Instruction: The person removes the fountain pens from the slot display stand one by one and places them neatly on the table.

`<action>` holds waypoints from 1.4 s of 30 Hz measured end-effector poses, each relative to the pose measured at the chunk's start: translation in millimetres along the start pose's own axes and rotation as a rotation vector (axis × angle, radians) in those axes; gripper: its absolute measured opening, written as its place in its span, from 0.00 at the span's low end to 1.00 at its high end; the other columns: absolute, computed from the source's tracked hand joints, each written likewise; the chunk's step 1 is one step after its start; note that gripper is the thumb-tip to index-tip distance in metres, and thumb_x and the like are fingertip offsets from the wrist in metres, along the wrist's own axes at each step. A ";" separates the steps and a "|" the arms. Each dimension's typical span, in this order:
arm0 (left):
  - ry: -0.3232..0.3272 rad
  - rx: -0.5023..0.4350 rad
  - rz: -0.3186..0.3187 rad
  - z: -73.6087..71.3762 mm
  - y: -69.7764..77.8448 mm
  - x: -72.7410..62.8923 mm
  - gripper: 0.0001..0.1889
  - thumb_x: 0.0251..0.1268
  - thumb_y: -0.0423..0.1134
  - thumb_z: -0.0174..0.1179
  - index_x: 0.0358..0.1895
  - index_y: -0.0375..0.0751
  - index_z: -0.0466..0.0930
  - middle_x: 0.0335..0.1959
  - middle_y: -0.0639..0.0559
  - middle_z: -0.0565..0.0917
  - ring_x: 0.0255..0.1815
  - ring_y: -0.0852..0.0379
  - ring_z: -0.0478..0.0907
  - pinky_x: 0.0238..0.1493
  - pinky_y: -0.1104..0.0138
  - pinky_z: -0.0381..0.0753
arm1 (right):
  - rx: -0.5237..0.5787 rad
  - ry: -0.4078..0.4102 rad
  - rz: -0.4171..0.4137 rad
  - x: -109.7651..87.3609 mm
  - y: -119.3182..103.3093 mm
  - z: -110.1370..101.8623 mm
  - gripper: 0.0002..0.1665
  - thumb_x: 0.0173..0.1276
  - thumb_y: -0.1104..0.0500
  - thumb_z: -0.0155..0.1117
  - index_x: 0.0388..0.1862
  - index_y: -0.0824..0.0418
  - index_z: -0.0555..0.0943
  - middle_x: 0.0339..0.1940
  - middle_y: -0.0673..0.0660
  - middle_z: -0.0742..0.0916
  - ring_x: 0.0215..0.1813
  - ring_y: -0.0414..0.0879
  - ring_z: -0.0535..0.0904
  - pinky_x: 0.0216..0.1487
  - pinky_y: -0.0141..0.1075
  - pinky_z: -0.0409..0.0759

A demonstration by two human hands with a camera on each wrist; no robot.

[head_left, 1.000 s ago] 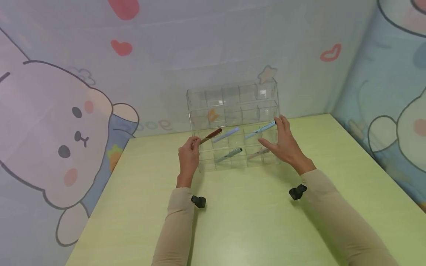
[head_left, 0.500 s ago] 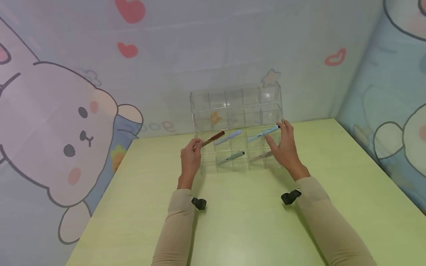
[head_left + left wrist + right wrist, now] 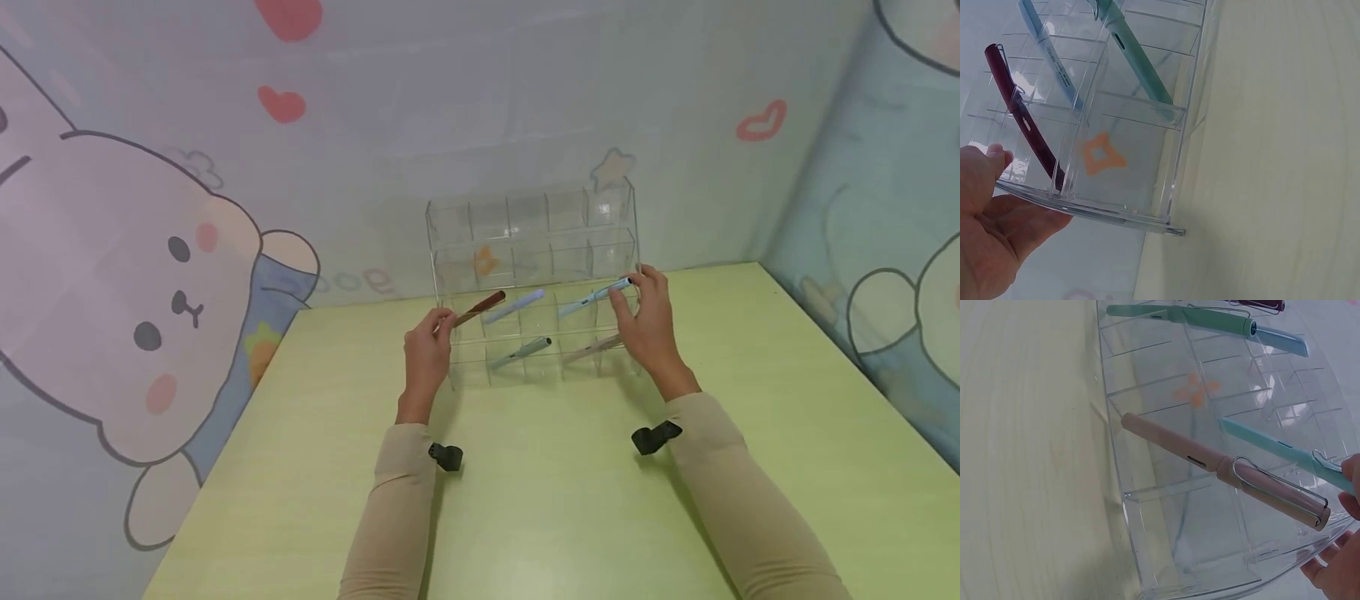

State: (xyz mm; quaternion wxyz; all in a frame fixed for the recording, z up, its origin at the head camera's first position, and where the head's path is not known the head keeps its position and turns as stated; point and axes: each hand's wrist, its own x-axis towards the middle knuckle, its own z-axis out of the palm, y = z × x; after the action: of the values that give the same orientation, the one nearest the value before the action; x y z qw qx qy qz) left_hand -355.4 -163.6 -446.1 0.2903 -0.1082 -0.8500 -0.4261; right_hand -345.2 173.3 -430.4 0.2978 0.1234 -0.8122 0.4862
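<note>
A clear acrylic pen stand [image 3: 528, 215] with stepped rows of compartments stands at the back of the table. My left hand [image 3: 427, 354] grips its left side wall, thumb at the upper edge and fingers behind. Close by leans a dark red pen [image 3: 1030, 128]. At the opposite end, my right hand [image 3: 651, 325] holds the right side wall, fingers curled behind it. Its thumb overlaps the cap end of a light blue pen [image 3: 1285, 448]. A lavender pen [image 3: 515, 307] leans in the same row. In the front row lie a green pen [image 3: 522, 354] and a pinkish-beige pen [image 3: 1169, 442].
Behind the stand rises a cloth backdrop [image 3: 360, 158] printed with hearts and cartoon animals; it also covers both sides. The pale yellow-green table [image 3: 540, 492] stretches in front. Small black cameras [image 3: 446, 457] sit at both wrists.
My right thumb has moved up and in toward the stand's right edge, near the light blue pen's cap. The left hand keeps its hold, and the pens stay in place.
</note>
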 end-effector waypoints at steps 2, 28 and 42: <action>0.001 0.005 0.003 -1.3 0.8 0.0 0.12 0.77 0.44 0.55 0.46 0.40 0.84 0.31 0.42 0.85 0.12 0.58 0.68 0.21 0.63 0.70 | 0.011 0.007 0.005 0.7 -0.3 0.3 0.23 0.78 0.59 0.56 0.60 0.78 0.70 0.73 0.71 0.62 0.73 0.66 0.60 0.63 0.61 0.67; -0.031 -0.002 0.002 -2.6 -1.7 0.0 0.13 0.78 0.44 0.54 0.48 0.39 0.83 0.37 0.38 0.87 0.11 0.55 0.68 0.17 0.65 0.67 | 0.090 0.127 -0.053 11.9 -28.2 -23.9 0.15 0.74 0.61 0.60 0.48 0.74 0.77 0.68 0.62 0.74 0.69 0.59 0.69 0.62 0.59 0.67; -0.041 -0.020 -0.002 -4.7 1.3 -0.7 0.11 0.78 0.42 0.54 0.47 0.39 0.82 0.34 0.40 0.86 0.12 0.58 0.67 0.18 0.64 0.67 | 0.263 0.119 -0.051 4.6 -73.6 -38.3 0.16 0.76 0.62 0.60 0.52 0.76 0.75 0.44 0.60 0.87 0.42 0.34 0.82 0.48 0.28 0.78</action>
State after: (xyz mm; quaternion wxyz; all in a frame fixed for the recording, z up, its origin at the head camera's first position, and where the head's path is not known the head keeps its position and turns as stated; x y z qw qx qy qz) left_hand -352.3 -166.4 -443.4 0.2712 -0.1190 -0.8517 -0.4324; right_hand -298.9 170.2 -361.5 0.3391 0.1531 -0.7191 0.5869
